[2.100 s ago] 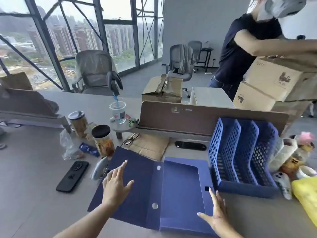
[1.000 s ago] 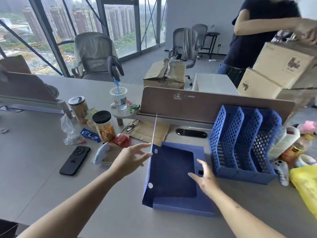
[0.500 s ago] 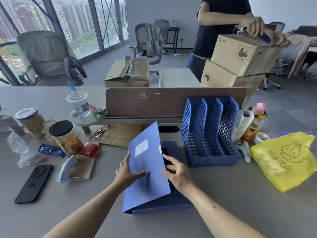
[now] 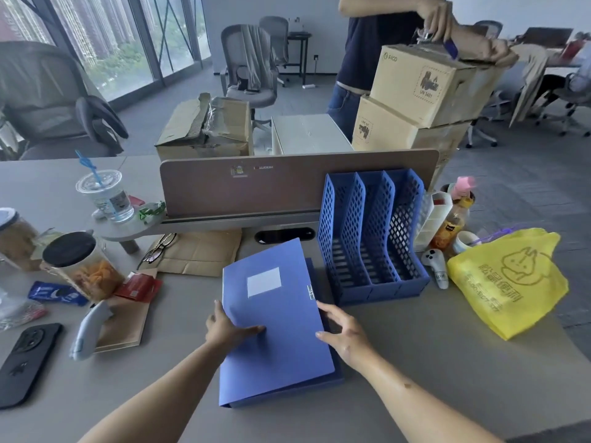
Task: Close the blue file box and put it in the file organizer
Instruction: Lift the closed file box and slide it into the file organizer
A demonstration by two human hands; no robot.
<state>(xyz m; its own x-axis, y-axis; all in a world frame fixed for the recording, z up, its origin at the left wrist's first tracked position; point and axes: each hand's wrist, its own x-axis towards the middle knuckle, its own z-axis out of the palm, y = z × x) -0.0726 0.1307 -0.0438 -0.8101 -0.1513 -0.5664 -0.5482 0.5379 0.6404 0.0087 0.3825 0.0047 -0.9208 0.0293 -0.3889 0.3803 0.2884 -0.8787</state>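
On my left the desk (image 4: 96, 394) is cluttered: a phone (image 4: 24, 362), a snack jar (image 4: 81, 266), a cup (image 4: 107, 195) on a small shelf. None of it is in my way.

My left hand (image 4: 228, 329) lies on the near left part of the box (image 4: 275, 324), thumb on top of the lid and fingers curled round its left edge, so it grips that edge lightly. The box lies flat on the desk in front of me, label patch up. The lid is down over the tray but not shut tight, I judge: a strip of the darker tray shows along the right side and the near edge, and the lid seems to ride a little high there.

My right hand (image 4: 347, 334) is at the box's right edge, fingers spread and loose, thumb touching the lid's rim; it clamps nothing.

Just beyond, to the right, stands the organizer (image 4: 372, 238), three slots, all bare as far as I see, near the box but not touching.

So closing is nearly done; pressing the lid home, lifting the box, turning it upright and sliding it into a slot are all left.
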